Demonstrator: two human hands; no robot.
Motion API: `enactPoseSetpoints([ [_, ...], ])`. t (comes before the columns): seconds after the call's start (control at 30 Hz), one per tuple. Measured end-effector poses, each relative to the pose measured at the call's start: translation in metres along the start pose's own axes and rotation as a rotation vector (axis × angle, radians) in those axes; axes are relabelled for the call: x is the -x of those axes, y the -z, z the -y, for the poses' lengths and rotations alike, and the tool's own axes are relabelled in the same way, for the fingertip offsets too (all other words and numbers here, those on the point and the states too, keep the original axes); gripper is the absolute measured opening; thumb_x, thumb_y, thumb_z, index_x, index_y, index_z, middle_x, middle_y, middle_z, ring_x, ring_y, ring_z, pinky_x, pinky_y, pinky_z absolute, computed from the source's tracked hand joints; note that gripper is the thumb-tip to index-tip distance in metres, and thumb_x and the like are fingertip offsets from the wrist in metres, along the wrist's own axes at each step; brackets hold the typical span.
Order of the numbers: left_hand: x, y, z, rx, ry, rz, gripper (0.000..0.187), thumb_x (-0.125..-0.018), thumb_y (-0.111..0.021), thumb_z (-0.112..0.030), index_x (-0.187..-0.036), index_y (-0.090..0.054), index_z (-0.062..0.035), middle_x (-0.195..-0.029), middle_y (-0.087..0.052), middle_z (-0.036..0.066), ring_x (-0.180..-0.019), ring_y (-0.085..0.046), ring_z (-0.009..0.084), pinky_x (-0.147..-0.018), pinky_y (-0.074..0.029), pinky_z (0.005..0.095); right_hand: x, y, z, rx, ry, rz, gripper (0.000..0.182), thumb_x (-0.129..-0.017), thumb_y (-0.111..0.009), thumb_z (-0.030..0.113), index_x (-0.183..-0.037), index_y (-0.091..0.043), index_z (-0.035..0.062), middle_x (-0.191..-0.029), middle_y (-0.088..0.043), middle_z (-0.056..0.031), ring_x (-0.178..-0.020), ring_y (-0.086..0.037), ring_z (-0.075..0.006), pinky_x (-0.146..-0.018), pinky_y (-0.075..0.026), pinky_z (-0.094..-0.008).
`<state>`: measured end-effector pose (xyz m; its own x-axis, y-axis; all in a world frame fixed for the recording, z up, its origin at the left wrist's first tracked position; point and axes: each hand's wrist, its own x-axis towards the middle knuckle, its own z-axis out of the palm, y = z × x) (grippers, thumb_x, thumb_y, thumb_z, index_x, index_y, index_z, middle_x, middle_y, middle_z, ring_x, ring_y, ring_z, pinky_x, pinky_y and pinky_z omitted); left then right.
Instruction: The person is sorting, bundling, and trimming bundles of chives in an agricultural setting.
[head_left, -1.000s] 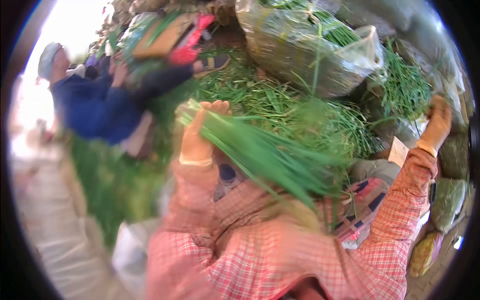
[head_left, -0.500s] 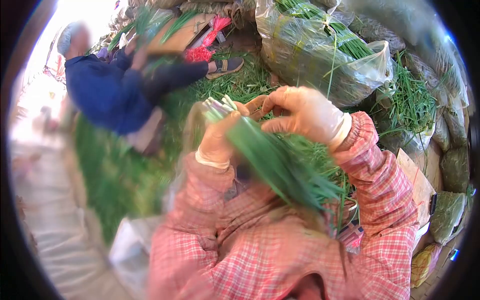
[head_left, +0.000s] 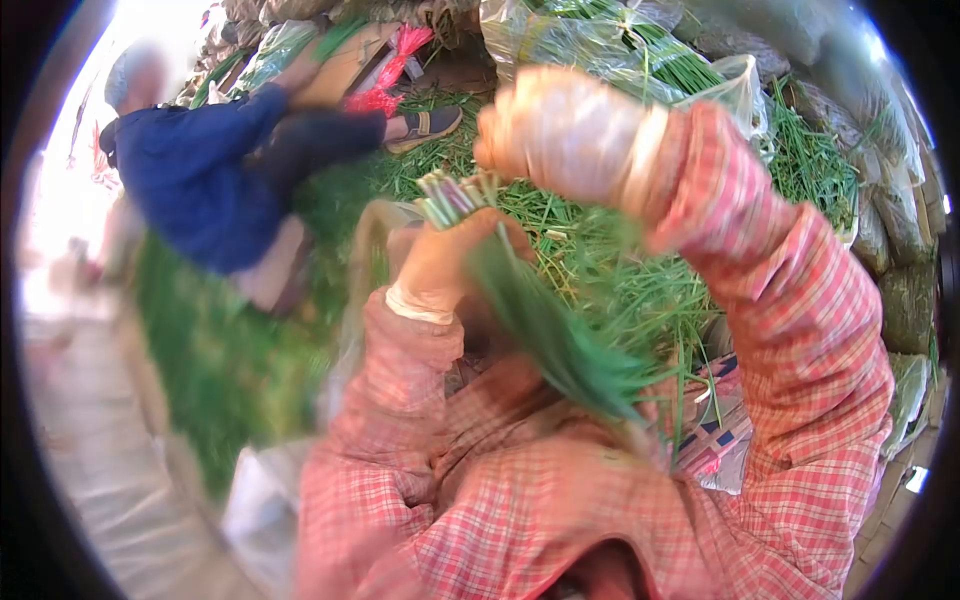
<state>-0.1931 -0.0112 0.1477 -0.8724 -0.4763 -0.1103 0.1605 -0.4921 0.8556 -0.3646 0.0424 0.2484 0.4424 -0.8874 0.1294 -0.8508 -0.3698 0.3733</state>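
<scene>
Left hand: closed in a grip
Right hand: near the left — blurred
Right arm: bent — elbow outward

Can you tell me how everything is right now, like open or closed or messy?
Green bunch: gripped, pale ends poking out past the fist
Left hand: closed around the bunch
Right hand: raised, fingers curled, too blurry to tell if holding anything
Plastic sack: open, greens showing
Loose leaves: scattered, messy
Shoe: worn on the other person's foot
</scene>
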Motion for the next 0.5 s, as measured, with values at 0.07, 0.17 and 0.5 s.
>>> enactPoseSetpoints([
  [0.07, 0.001, 0.011, 0.000, 0.007, -0.124, -0.088, 0.026, -0.085, -0.054, -0.016, -0.102, -0.053, 0.0045, -0.080, -0.061, 0.015, -0.075, -0.060, 0.0254, -0.069, -0.049, 0.0363, 0.001, 0.010, -0.025, -0.072, -0.149, -0.036, 0.006, -0.071, -0.056, 0.014, -0.074, -0.057, 0.0093, -0.074, -0.058, -0.0030, -0.075, -0.060, -0.0205, -0.067, -0.047, -0.0298],
  [0.17, 0.003, 0.063, -0.003, 0.247, -0.229, -0.275, 0.020, -0.086, -0.054, -0.018, -0.094, -0.055, 0.0015, -0.081, -0.060, 0.013, -0.079, -0.059, 0.0248, -0.075, -0.048, 0.0379, 0.031, 0.065, -0.049, -0.389, -0.477, 0.058, 0.030, -0.084, -0.052, 0.019, -0.113, -0.049, 0.0107, -0.112, -0.052, -0.0112, -0.103, -0.051, -0.0197, -0.087, -0.040, -0.0249],
  [0.5, 0.082, 0.224, -0.040, -0.354, -0.801, -0.959, 0.031, -0.080, -0.059, -0.011, -0.110, -0.054, -0.0041, -0.101, -0.059, 0.008, -0.099, -0.054, 0.0200, -0.090, -0.044, 0.0352, 0.212, -0.116, -0.022, -0.381, -0.784, -0.271, 0.021, -0.073, -0.064, 0.006, -0.094, -0.061, 0.0034, -0.082, -0.061, -0.0101, -0.076, -0.059, -0.0263, -0.068, -0.047, -0.0328],
])
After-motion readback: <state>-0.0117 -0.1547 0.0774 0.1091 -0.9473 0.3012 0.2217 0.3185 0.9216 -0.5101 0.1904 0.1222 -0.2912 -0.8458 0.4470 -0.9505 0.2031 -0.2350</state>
